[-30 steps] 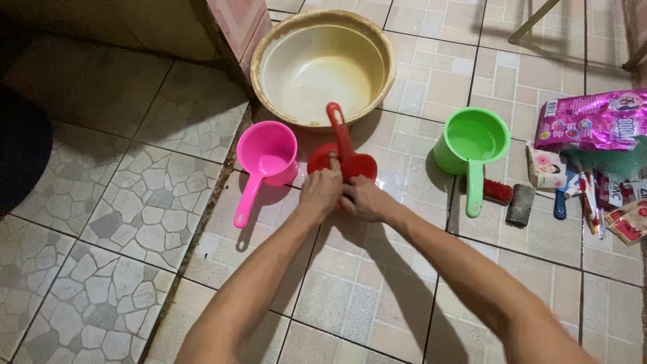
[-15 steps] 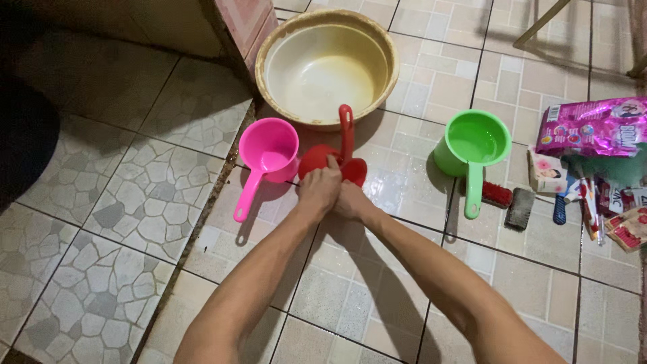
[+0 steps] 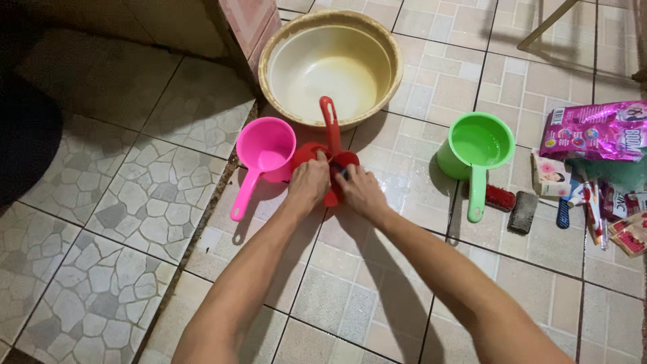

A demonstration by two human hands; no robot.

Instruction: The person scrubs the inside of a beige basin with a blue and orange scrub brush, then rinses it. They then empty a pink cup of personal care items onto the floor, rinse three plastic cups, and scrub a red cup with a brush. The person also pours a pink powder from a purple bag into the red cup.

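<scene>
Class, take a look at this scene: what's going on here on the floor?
A person crouches over a wet tiled floor, both hands on a red dipper. The left hand grips its near side; the right hand presses against the cup, handle pointing away. A pink dipper sits at its left, a green dipper to the right, a large cream basin behind. Brushes and packets lie at far right.

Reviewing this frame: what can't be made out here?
Head view only.
- Red dipper: bowl mostly hidden by left hand and right hand; what the fingers grip is hidden.
- Pink pouch: cut by right edge.
- Small packets: too small, cut off.
- Top-left corner: too dark.
</scene>
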